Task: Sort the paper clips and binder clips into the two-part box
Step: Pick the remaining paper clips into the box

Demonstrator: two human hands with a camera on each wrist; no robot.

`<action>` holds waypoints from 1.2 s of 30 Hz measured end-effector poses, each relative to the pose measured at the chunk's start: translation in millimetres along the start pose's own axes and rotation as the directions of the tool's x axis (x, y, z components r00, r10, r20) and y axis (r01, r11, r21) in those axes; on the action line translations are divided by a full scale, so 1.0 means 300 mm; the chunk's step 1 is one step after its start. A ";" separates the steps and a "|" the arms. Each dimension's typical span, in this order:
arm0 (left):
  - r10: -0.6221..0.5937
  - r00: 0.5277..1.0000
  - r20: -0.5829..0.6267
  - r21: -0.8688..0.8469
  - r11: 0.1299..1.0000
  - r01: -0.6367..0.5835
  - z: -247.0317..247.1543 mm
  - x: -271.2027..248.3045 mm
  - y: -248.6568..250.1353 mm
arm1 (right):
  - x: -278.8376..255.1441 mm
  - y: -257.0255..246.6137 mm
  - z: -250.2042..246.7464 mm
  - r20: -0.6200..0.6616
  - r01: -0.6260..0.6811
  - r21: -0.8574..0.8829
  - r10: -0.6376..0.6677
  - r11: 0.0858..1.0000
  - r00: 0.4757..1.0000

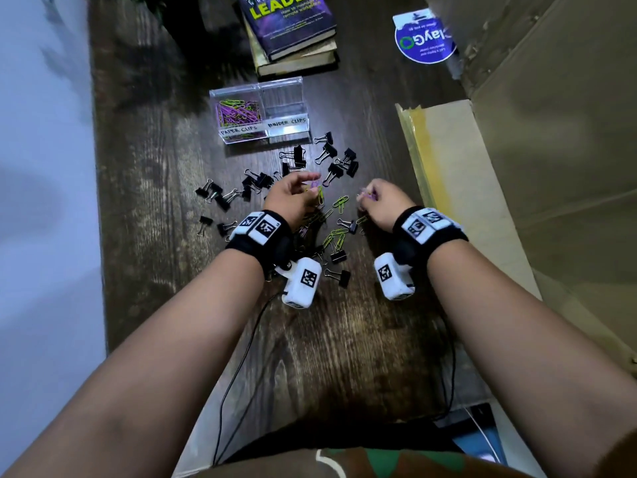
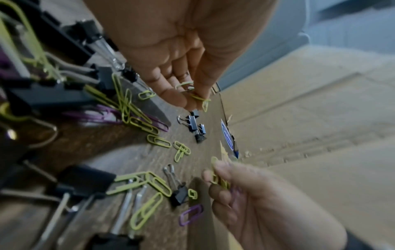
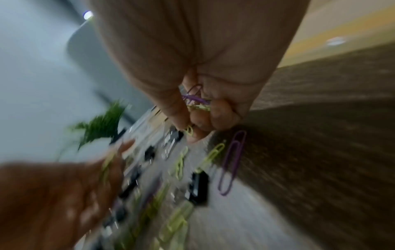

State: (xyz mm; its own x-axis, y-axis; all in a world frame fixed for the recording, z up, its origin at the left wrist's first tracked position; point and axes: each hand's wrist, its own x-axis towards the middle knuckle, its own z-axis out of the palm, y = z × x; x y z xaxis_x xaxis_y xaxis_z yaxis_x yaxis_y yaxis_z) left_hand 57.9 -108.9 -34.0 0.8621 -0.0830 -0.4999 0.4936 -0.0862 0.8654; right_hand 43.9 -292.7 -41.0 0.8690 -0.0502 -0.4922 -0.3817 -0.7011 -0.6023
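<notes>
A clear two-part box [image 1: 262,112] stands on the dark wooden table [image 1: 165,270]; its left part, labelled PAPER CLIPS, holds purple and green paper clips [image 1: 238,112], while the right part, labelled BINDER CLIPS, looks empty. Black binder clips [image 1: 331,157] lie scattered in front of the box. Loose green and purple paper clips [image 1: 332,232] lie between my hands. My left hand [image 1: 293,194] pinches green paper clips [image 2: 197,96] in its fingertips. My right hand [image 1: 379,201] is curled round a bunch of purple and green paper clips [image 3: 197,103].
Stacked books [image 1: 293,32] lie behind the box, with a blue round sticker [image 1: 425,37] to their right. A large cardboard box [image 1: 517,150] borders the table's right side. A green plant [image 3: 102,123] stands at the back left. Cables [image 1: 234,374] trail toward me.
</notes>
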 end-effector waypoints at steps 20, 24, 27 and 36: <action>-0.140 0.989 0.055 0.233 0.965 0.124 0.087 0.047 0.055 | -0.076 0.079 -0.036 0.104 0.103 -0.111 -0.091 0.989 0.990; -0.005 1.000 -0.031 0.604 0.797 0.023 0.109 0.049 0.056 | -0.071 0.097 -0.015 0.151 0.169 -0.279 -0.130 0.945 0.980; 0.068 0.998 0.016 0.841 0.539 -0.050 0.137 0.030 0.040 | -0.074 0.104 -0.007 0.144 0.180 -0.327 -0.139 0.928 0.980; 0.071 0.991 0.114 0.945 0.301 -0.130 0.193 0.007 0.006 | -0.100 0.112 0.026 0.066 0.206 -0.316 -0.195 0.926 0.979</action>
State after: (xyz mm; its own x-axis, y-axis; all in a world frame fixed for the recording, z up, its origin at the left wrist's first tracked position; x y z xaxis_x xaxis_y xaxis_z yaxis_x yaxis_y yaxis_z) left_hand 54.1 -166.8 -35.4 0.8763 -0.2017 -0.4375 -0.0723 -0.9529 0.2946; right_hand 2.5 -309.2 -51.6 0.9041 0.1348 -0.4055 -0.0747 -0.8844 -0.4606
